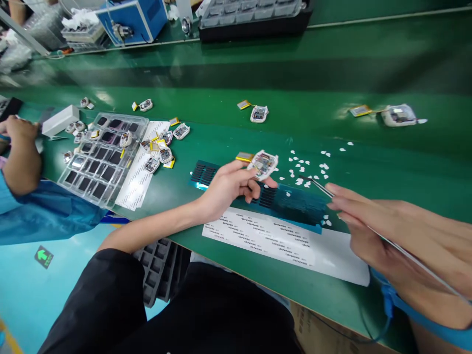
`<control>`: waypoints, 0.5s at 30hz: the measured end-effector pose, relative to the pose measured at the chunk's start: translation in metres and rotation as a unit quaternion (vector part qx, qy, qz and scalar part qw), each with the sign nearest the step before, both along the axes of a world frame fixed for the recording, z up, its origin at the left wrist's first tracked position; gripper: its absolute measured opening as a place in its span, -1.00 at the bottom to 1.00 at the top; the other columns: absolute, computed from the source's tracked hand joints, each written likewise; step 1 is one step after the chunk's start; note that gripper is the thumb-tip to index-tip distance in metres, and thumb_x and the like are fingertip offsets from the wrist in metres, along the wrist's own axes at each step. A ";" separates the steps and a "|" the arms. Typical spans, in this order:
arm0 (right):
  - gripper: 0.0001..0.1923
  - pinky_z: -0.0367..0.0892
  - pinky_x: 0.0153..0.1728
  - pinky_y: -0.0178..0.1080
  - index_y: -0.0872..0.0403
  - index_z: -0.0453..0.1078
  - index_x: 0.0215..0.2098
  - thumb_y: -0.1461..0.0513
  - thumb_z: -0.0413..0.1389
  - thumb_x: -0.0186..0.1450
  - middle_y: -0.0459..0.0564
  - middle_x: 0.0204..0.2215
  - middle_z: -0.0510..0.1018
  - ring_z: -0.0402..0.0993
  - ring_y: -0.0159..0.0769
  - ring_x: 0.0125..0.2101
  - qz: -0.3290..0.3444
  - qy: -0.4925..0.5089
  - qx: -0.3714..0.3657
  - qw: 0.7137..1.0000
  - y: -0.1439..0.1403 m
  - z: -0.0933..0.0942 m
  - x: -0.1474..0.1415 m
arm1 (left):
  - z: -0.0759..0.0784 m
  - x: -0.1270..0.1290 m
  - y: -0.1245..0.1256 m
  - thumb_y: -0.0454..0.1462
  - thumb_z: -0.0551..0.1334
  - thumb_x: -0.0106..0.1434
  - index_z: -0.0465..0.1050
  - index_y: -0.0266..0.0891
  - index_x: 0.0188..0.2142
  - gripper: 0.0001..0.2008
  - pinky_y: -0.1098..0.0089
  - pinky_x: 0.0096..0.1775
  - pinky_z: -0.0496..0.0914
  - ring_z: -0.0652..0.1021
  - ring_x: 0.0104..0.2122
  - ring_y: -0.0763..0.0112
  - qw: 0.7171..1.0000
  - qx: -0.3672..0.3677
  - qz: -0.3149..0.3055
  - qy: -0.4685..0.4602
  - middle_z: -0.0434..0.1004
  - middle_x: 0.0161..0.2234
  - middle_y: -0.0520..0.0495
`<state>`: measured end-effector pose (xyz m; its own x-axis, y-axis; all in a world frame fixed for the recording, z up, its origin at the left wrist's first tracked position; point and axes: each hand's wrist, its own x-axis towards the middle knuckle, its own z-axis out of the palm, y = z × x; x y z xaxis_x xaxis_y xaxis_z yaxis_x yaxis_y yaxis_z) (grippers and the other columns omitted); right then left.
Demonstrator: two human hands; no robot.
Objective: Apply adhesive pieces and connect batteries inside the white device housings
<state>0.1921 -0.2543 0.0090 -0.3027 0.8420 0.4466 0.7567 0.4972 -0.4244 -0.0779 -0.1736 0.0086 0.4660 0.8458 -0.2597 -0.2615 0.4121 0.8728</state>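
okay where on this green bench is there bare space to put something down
Bare green belt runs behind the small white units, up to the black tray. Crowded: white scraps and blue sheet between left hand and right hand; clear tray and loose units by the co-worker's sleeve.

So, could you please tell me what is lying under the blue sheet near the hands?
Under the blue sheet lies a white printed strip on the green table. How far the strip runs beneath is covered.

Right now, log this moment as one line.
left hand: holds small device | right hand: holds tweezers | below: blue sheet
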 end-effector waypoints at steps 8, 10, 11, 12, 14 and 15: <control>-0.46 0.71 -0.17 -0.11 -0.29 0.23 0.46 0.10 0.00 0.53 -0.04 0.08 0.69 0.71 -0.15 -0.04 0.131 -0.063 0.116 0.982 -0.004 0.004 0.011 | -0.005 0.006 -0.011 0.00 0.53 0.12 0.57 -0.29 -0.29 -0.58 0.46 -0.44 0.30 0.42 -0.50 0.59 0.997 0.041 -0.040 0.042 0.51 -0.44 0.07; -0.43 0.69 -0.10 -0.06 -0.36 0.19 0.47 0.16 0.00 0.52 -0.10 0.12 0.67 0.69 -0.16 0.02 0.134 -0.076 0.098 0.983 -0.009 0.005 0.007 | -0.003 0.007 -0.012 0.01 0.54 0.10 0.50 -0.27 -0.28 -0.55 0.45 -0.43 0.39 0.51 -0.50 0.55 0.999 0.024 -0.015 0.029 0.54 -0.46 0.07; -0.41 0.66 -0.06 -0.03 -0.38 0.16 0.47 0.19 -0.03 0.53 -0.13 0.13 0.66 0.68 -0.18 0.04 0.124 -0.085 0.084 0.985 -0.013 0.006 0.003 | -0.002 0.007 -0.012 0.01 0.55 0.10 0.44 -0.25 -0.30 -0.54 0.43 -0.41 0.45 0.57 -0.49 0.51 1.000 0.013 -0.003 0.022 0.55 -0.46 0.07; -0.40 0.63 0.00 -0.01 -0.39 0.14 0.48 0.20 -0.07 0.54 -0.15 0.14 0.66 0.66 -0.19 0.07 0.114 -0.091 0.076 0.986 -0.016 0.008 -0.002 | -0.001 0.007 -0.012 0.01 0.55 0.09 0.38 -0.22 -0.31 -0.52 0.42 -0.39 0.49 0.61 -0.48 0.48 1.000 0.005 0.010 0.016 0.57 -0.47 0.06; -0.39 0.56 0.10 -0.01 -0.38 0.12 0.49 0.23 -0.11 0.55 -0.17 0.14 0.66 0.64 -0.21 0.11 0.101 -0.093 0.067 0.988 -0.020 0.010 -0.013 | 0.003 0.008 -0.012 0.01 0.57 0.07 0.27 -0.18 -0.35 -0.47 0.41 -0.37 0.55 0.67 -0.47 0.42 1.000 -0.006 0.024 0.013 0.58 -0.46 0.06; -0.39 0.53 0.14 -0.01 -0.37 0.12 0.49 0.24 -0.12 0.54 -0.18 0.14 0.66 0.63 -0.22 0.12 0.098 -0.091 0.065 0.989 -0.022 0.011 -0.018 | 0.004 0.008 -0.013 0.01 0.58 0.06 0.23 -0.17 -0.37 -0.44 0.41 -0.38 0.56 0.68 -0.47 0.41 1.000 -0.010 0.026 0.014 0.59 -0.46 0.06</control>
